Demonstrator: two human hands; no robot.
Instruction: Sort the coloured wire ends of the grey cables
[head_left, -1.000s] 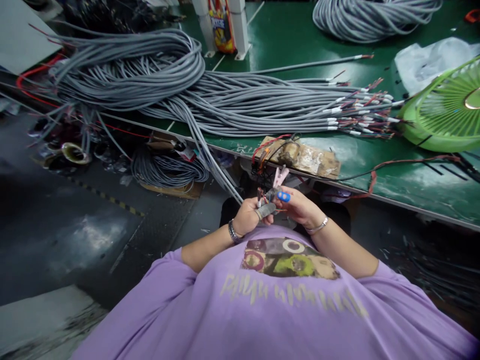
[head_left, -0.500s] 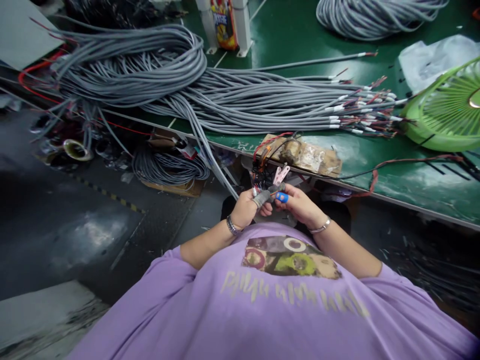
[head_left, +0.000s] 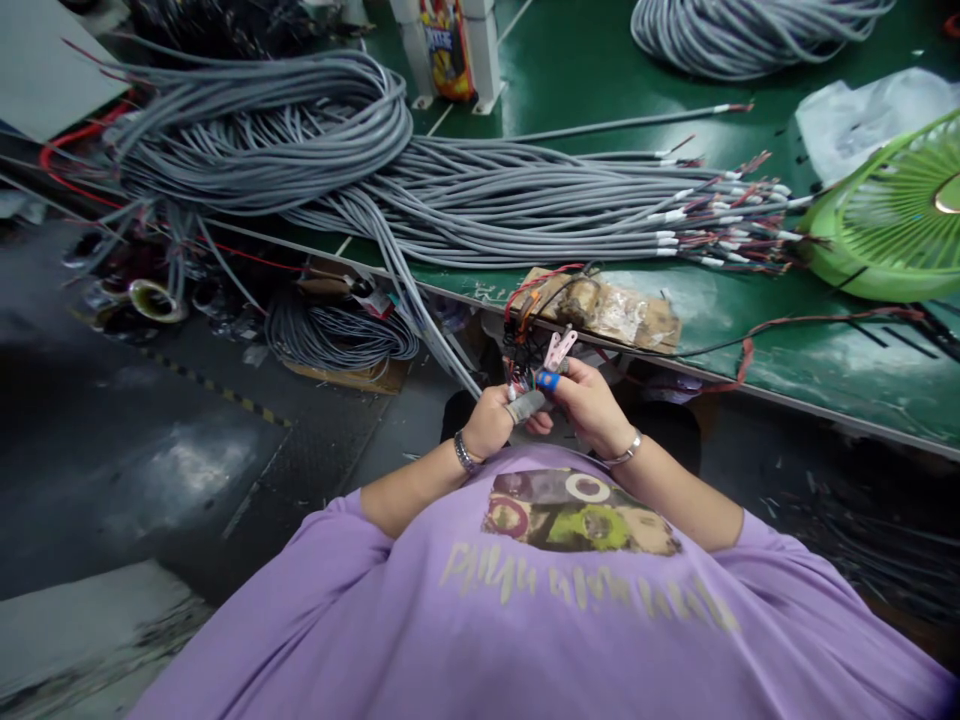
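My left hand [head_left: 489, 420] is closed at the front of my body, its thumb wrapped in grey. Grey cables [head_left: 442, 345] run down from the bench into this hand, and thin coloured wire ends [head_left: 514, 378] show at its fingertips. Right beside it, my right hand [head_left: 596, 408] pinches at the same wire ends; blue tape [head_left: 548, 380] covers its thumb. The fingers hide exactly which wires are held. Just beyond the fingertips is a pink clip [head_left: 559, 349], close to a cluster of dark and orange leads [head_left: 523, 338] at the bench edge.
A large bundle of grey cables [head_left: 525, 205] with stripped ends lies along the green bench [head_left: 825, 370]. A green fan [head_left: 892, 225] stands at the right. A taped cardboard piece [head_left: 615, 310] sits at the front edge. Below the bench is a coil of cable [head_left: 337, 335].
My right hand has shifted slightly left, its blue-taped thumb moving up and inward against the wire ends. The left hand has hardly moved.
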